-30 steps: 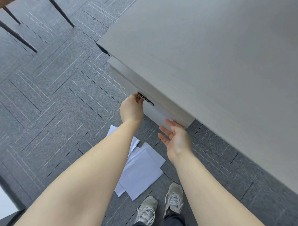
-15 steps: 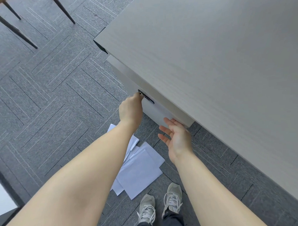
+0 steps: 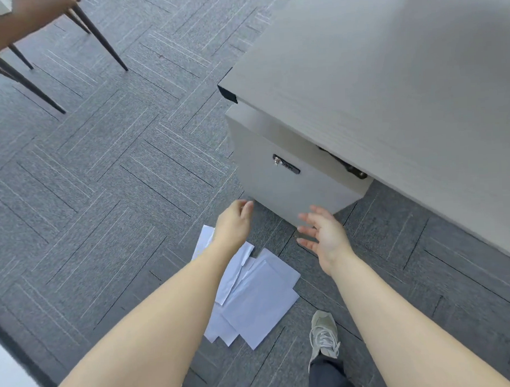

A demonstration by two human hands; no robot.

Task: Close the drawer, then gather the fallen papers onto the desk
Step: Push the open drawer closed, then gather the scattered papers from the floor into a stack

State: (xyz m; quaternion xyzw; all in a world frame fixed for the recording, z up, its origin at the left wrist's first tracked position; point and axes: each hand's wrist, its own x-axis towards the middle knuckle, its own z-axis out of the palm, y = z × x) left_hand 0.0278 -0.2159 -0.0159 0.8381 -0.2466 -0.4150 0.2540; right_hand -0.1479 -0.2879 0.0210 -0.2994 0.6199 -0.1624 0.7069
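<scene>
While I watch the head cam, both hands hang empty above the carpet [image 3: 101, 176]. L hand [image 3: 231, 225] has fingers loosely curled, holding nothing, just off the drawer's lower corner. R hand [image 3: 325, 234] is spread wide, palm toward the drawer front, not touching it as far as I can tell. Drawer [image 3: 291, 174] sits under the desk [image 3: 388, 70] at 2 o'clock, its front w/ a small lock [image 3: 286, 164]; a dark gap shows along its top edge. Papers [image 3: 252, 298] lie fanned on the floor at 6 o'clock of the hands, partly under the L forearm. One shoe [image 3: 324, 333] stands at 4 o'clock of the pile. Chair legs [image 3: 101, 39] at 10 o'clock.
</scene>
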